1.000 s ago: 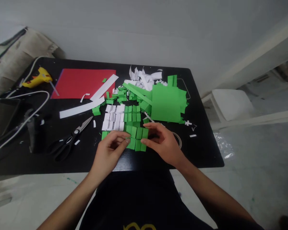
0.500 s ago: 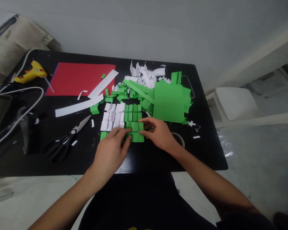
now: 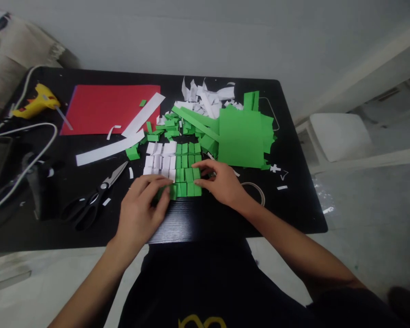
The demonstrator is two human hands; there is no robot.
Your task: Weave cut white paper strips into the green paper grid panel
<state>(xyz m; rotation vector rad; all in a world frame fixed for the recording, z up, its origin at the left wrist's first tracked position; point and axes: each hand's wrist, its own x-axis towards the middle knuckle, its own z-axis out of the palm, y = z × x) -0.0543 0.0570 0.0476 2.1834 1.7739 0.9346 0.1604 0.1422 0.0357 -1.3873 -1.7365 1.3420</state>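
A grid of small folded paper pieces lies on the black table point(image 3: 225, 214): white pieces point(image 3: 160, 160) on the left, green pieces point(image 3: 187, 168) on the right. My left hand point(image 3: 141, 210) lies on the grid's lower left corner, fingers stretched over the green pieces there. My right hand point(image 3: 222, 182) presses its fingertips on the lower right green pieces. Neither hand lifts anything.
A pile of green paper point(image 3: 242, 136) and white scraps point(image 3: 205, 98) lies behind the grid. Scissors point(image 3: 92, 198) lie to the left, white strips point(image 3: 112, 148) and a red sheet point(image 3: 109, 109) beyond them. A yellow glue gun point(image 3: 36, 102) with cables is far left, a tape ring point(image 3: 256, 191) right.
Both hands slid the lower green rows up against the grid, then my left hand moved left along the bottom edge. The camera tilted slightly.
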